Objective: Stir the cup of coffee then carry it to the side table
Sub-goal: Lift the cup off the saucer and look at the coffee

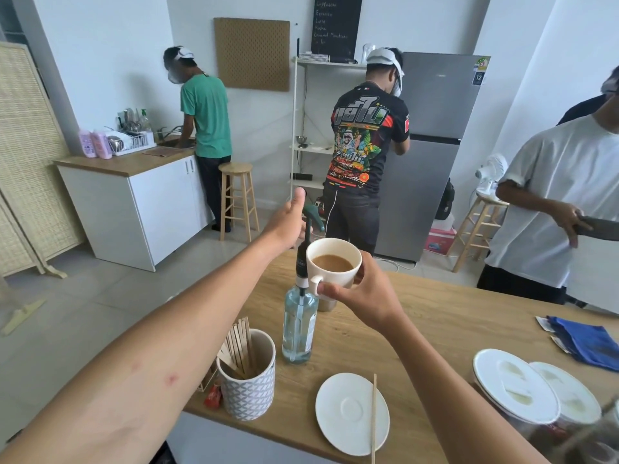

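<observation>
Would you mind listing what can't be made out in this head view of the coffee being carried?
- Cup handle: covered by the right hand.
- Left hand fingers: curled behind the palm, so what they are doing is hidden.
- Pump bottle neck: partly behind the cup.
- Chalkboard menu: top cut off by the frame, writing too small.
- Lidded jars: contents blurred, cut off at the corner.

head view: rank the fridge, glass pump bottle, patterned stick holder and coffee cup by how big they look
1. fridge, by far the largest in the frame, though farthest away
2. glass pump bottle
3. patterned stick holder; nearer the camera, so close to the bottle
4. coffee cup, held up by the right hand
</observation>
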The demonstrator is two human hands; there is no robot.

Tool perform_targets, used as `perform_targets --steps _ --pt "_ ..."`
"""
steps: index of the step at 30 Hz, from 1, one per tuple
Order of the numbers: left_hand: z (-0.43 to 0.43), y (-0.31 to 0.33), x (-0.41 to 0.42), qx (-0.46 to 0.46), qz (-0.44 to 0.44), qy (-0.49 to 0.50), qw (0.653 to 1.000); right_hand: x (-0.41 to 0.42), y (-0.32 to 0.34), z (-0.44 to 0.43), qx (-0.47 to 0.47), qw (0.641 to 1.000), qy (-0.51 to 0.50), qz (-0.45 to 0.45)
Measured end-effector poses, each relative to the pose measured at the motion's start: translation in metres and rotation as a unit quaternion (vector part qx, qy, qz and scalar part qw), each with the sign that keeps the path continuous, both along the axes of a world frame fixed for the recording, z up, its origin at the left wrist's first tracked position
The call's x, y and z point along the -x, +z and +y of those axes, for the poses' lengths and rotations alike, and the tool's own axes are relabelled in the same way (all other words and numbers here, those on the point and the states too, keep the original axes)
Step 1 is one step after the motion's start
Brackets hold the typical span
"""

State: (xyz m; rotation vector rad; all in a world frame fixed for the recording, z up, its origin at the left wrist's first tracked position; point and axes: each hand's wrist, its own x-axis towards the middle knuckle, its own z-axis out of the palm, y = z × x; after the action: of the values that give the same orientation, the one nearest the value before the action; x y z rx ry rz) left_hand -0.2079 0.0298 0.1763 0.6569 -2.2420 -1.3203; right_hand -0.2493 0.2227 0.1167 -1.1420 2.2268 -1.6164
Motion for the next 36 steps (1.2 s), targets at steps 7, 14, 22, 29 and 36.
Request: perform_targets --steps 7,14,22,29,36 --pt "0.005 -0.069 -0.037 0.018 0.070 0.103 0.992 0.004 -0.013 0.014 -0.004 1.000 -0.003 -0.002" --pt "0.034 -0.103 -0.062 -0.013 0.048 -0.152 0.987 0.008 -0.037 0.040 -0.014 0.999 0.000 -0.033" --pt "0.057 -0.115 -0.049 -0.041 -0.100 -0.306 0.946 0.002 -0.063 0.072 -0.038 0.998 0.002 -0.056" --pt "0.084 -0.136 -0.041 -0.072 -0.089 -0.331 0.937 -0.002 -0.086 0.097 -0.050 0.995 -0.003 -0.082" --pt "0.095 -0.172 -0.037 -0.047 -0.098 -0.307 0.945 -0.004 -0.109 0.111 -0.092 0.992 -0.013 -0.089"
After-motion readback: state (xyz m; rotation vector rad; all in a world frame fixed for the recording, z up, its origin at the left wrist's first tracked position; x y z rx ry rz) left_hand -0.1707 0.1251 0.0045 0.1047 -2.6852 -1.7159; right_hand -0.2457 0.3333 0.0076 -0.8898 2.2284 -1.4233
